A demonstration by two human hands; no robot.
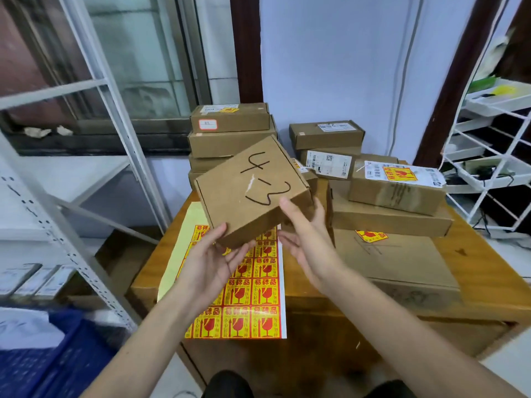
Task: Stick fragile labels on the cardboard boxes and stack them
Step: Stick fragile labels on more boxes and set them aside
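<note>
A flat brown cardboard box [247, 188] with "4-3" handwritten on top is held tilted in the air above the table. My left hand [214, 257] grips its near corner, thumb on the side and fingers beneath. My right hand [304, 239] holds its right edge, thumb on the top face. Under the box lies a sheet of red-and-yellow fragile labels [253, 294] on yellow backing. No fragile label shows on the held box's visible faces.
A tall box stack [230, 133] stands at the back of the wooden table [474, 265]. More boxes pile up at the right, one [396, 188] with a fragile label, over a large box [399, 254] with another. Metal shelving [71, 225] stands left, a white rack [488, 156] right.
</note>
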